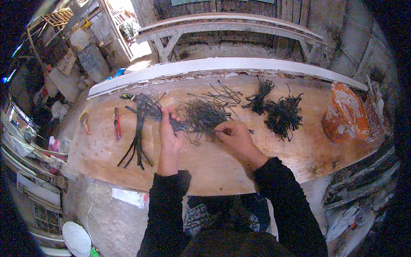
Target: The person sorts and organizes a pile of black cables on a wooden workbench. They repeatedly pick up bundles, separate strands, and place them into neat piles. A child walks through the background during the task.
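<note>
My left hand (pixel 170 128) is on the left side of a loose tangle of thin dark wires (pixel 205 115), its fingers curled round a bunch of them. On the tangle's near right edge my right hand (pixel 234 136) is closed in a pinch; the strands between its fingertips are too fine to make out fully. A second heap of thin wires (pixel 147 105) lies left of my left hand, partly over a bundle of flat black strips (pixel 139 139) that fans out toward me. Further right lie a small bunch of looped dark wires (pixel 259 97) and a bigger one (pixel 284 115).
Red-handled pliers (pixel 117 126) and a brush (pixel 84 121) lie at the left of the wooden table (pixel 205 173). An orange, white-smeared container (pixel 346 115) stands at the right. A long white board (pixel 222 65) runs along the far edge, with a bench (pixel 231 29) beyond.
</note>
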The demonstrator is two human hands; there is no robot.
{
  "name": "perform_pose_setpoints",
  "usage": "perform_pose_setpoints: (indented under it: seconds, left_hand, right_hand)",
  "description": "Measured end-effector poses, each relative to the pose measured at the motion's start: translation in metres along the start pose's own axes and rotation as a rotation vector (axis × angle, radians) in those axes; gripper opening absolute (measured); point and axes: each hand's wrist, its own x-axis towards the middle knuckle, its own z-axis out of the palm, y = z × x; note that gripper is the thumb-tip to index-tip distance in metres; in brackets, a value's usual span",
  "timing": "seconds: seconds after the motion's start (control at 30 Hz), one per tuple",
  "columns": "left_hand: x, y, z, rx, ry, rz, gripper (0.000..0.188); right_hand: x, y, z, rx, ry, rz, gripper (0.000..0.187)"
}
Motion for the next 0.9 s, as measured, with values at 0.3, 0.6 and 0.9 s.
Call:
perform_pose_setpoints:
  seconds: [0.3, 0.6, 0.9]
  left_hand:
    - [0.006, 0.002, -0.004, -0.017, 0.192, 0.180, 0.023]
    - [-0.027, -0.040, 0.023, 0.311, -0.289, -0.040, 0.045]
    - [-0.040, -0.049, 0.033, 0.572, -0.227, -0.164, 0.031]
  right_hand:
    - [0.009, -0.014, -0.024, 0.349, 0.256, -0.044, 0.009]
    - [0.002, -0.018, -0.010, 0.185, 0.302, -0.124, 0.011]
    - [-0.006, -0.018, 0.003, -0.051, 0.177, -0.333, 0.012]
